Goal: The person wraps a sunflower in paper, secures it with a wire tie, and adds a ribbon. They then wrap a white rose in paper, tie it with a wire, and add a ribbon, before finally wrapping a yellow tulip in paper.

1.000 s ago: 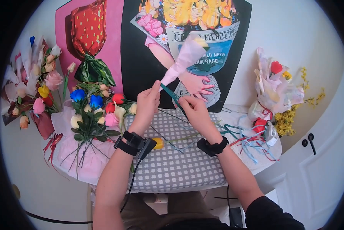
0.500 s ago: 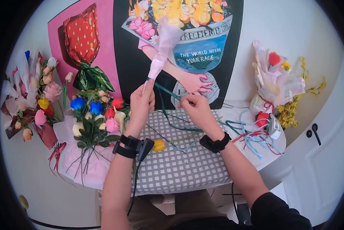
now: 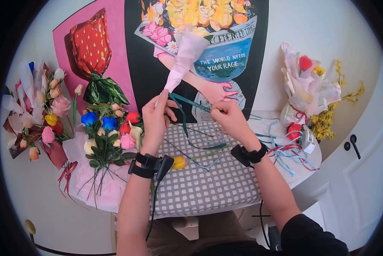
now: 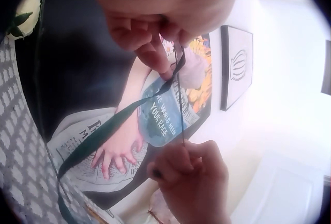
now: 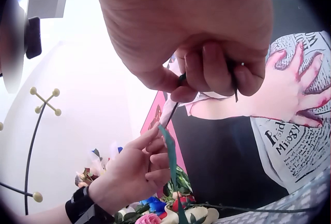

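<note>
My left hand (image 3: pixel 155 117) grips the narrow lower end of a flower wrapped in pale pink paper (image 3: pixel 186 53), which stands tilted up in front of the painting. A dark green ribbon (image 3: pixel 186 99) runs from that end across to my right hand (image 3: pixel 232 119), whose curled fingers pinch it. Between the hands the ribbon is stretched, and in the left wrist view a loose length of the green ribbon (image 4: pixel 98 136) hangs down toward the table. The bloom is mostly hidden by the paper.
On the checked cloth (image 3: pixel 204 187) lies a yellow tulip (image 3: pixel 179 162). Loose artificial flowers (image 3: pixel 108 141) spread over pink paper at left, beside wrapped bouquets (image 3: pixel 50 111). At right stand a wrapped bouquet (image 3: pixel 300 85) and tangled ribbons (image 3: pixel 285 155). Painted panels (image 3: pixel 166 102) lean behind.
My hands have moved apart, the left one leftward and the right one rightward, widening the ribbon span between them. The wrapped flower has come left and stands more upright.
</note>
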`<state>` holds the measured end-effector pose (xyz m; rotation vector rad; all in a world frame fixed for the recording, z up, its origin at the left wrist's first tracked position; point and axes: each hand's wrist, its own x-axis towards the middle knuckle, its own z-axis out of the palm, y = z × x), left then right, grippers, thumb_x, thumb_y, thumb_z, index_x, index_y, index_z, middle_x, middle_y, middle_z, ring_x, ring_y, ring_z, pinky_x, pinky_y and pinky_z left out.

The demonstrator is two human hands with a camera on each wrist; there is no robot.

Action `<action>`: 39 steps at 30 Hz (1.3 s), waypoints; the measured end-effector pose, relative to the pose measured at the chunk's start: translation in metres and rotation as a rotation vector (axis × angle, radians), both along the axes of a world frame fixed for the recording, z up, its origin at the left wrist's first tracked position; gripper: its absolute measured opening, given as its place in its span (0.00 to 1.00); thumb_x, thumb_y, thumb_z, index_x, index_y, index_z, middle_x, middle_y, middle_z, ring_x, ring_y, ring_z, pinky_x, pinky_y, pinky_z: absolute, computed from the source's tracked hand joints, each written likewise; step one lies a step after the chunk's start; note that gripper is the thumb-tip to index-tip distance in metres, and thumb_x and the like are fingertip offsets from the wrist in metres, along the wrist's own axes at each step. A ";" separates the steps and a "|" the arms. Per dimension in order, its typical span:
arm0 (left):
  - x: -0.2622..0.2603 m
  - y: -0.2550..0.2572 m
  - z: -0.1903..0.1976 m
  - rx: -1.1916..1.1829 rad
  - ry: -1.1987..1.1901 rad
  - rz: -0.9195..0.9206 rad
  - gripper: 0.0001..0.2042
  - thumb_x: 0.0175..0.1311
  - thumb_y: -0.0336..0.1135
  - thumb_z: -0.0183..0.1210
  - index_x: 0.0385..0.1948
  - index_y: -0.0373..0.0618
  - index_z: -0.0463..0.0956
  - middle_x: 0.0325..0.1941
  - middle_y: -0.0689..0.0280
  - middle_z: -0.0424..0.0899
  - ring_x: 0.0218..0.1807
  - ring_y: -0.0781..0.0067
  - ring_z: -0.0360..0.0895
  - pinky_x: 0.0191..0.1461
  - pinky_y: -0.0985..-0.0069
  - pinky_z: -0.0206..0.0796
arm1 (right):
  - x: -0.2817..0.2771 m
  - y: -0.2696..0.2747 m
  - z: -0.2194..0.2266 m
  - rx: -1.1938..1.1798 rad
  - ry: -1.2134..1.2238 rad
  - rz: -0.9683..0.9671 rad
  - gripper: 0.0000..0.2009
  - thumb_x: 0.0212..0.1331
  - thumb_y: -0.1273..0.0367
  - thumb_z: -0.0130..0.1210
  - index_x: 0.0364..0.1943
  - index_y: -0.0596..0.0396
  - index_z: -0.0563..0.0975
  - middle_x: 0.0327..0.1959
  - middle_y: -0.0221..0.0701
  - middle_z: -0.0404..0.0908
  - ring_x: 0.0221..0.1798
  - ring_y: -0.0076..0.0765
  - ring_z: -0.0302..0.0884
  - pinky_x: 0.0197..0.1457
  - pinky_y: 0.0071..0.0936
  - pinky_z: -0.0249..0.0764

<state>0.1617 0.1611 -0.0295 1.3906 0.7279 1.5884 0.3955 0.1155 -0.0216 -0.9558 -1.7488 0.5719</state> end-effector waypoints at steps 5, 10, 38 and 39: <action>0.002 -0.003 0.004 0.022 -0.015 0.010 0.22 0.77 0.51 0.54 0.30 0.39 0.78 0.34 0.57 0.89 0.18 0.83 0.75 0.14 0.87 0.56 | 0.001 0.005 -0.007 -0.001 -0.016 -0.057 0.12 0.59 0.70 0.55 0.22 0.67 0.75 0.15 0.25 0.66 0.22 0.16 0.61 0.25 0.27 0.57; 0.003 -0.006 0.005 0.021 -0.061 -0.027 0.23 0.78 0.51 0.54 0.29 0.37 0.79 0.29 0.55 0.88 0.14 0.82 0.73 0.13 0.85 0.55 | 0.002 0.001 -0.001 -0.076 -0.017 -0.104 0.13 0.59 0.70 0.55 0.22 0.68 0.75 0.15 0.26 0.67 0.21 0.18 0.63 0.26 0.28 0.59; 0.023 -0.033 0.005 0.430 0.647 0.168 0.18 0.73 0.41 0.62 0.25 0.36 0.74 0.15 0.65 0.63 0.19 0.81 0.57 0.23 0.71 0.51 | 0.029 -0.054 0.060 0.108 0.411 0.228 0.17 0.75 0.63 0.47 0.27 0.58 0.74 0.31 0.38 0.82 0.32 0.28 0.82 0.27 0.22 0.75; 0.022 -0.030 0.004 0.388 0.577 0.111 0.18 0.74 0.41 0.61 0.25 0.37 0.74 0.15 0.69 0.64 0.19 0.83 0.57 0.22 0.72 0.49 | 0.031 -0.054 0.060 0.113 0.411 0.227 0.17 0.75 0.63 0.47 0.27 0.58 0.74 0.31 0.38 0.82 0.32 0.28 0.82 0.27 0.22 0.75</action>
